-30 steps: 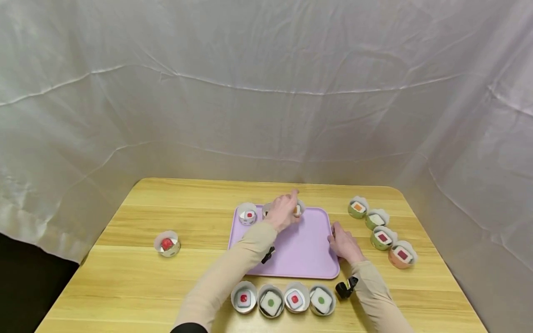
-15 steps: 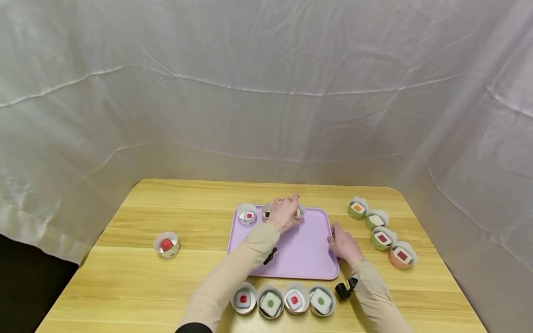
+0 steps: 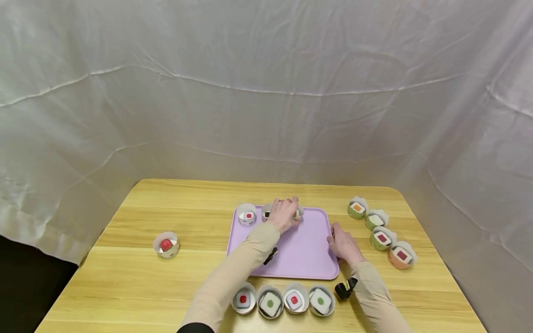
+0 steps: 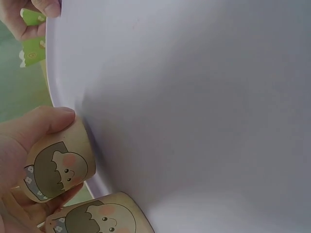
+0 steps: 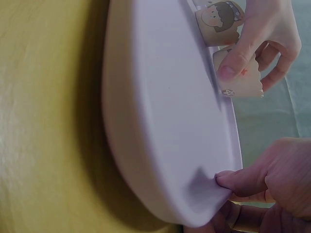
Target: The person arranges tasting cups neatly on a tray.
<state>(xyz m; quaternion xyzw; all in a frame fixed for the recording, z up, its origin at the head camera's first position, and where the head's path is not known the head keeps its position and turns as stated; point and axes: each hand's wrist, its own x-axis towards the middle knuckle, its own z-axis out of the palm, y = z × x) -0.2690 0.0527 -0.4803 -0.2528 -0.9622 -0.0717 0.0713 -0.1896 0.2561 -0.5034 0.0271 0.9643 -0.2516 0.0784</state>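
Note:
My left hand [image 3: 283, 215] holds a paper baking cup [image 4: 65, 167] with a cartoon face, thumb on one side and fingers on the other. The cup is at the far rim of the lilac tray [image 3: 300, 252]. Close beside it on the tray stands another cartoon-face cup [image 4: 104, 217], its filling partly hidden in the head view. A third cup [image 3: 246, 214], holding a white piece with a red centre, occupies the tray's far left corner. My right hand [image 3: 344, 243] grips the tray's right edge, the thumb [image 5: 231, 179] over the rim and fingers beneath.
Several cups [image 3: 294, 298] with white pieces line the table [image 3: 200, 208] in front of the tray. Several more, green ones [image 3: 356, 208] and an orange one [image 3: 402, 255], stand at the right. A lone cup [image 3: 166, 244] with a red piece sits at the left.
The raised index finger of my left hand has come down toward the cup, and that hand has shifted slightly nearer. My right hand stays on the tray's edge.

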